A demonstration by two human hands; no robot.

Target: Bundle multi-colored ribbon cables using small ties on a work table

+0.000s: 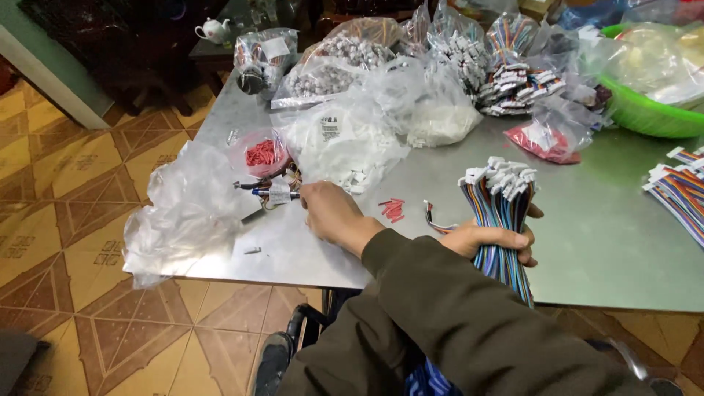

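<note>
My right hand (pixel 493 238) grips a wire bundle (pixel 501 213) upright over the table (pixel 601 242), while my left hand (pixel 331 211), fingers seemingly pinched, reaches across and could loosen that grip, spilling wires.

Left hand (pixel 331 211) on table (pixel 601 242), near front edge, left of centre. Right hand (pixel 493 238) to its right, closed around wire bundle (pixel 502 213) standing upright, connectors on top. Small loose pieces (pixel 392 209) on table between both hands. Empty plastic bag (pixel 187 213) at left edge, overhanging. Small open bag (pixel 262 154) behind left hand. Heap of filled bags (pixel 411 81) along rear. Basin (pixel 649 114) at rear right. More wire harnesses (pixel 678 187) at right edge. Teapot (pixel 213 29) beyond table, far left.
</note>
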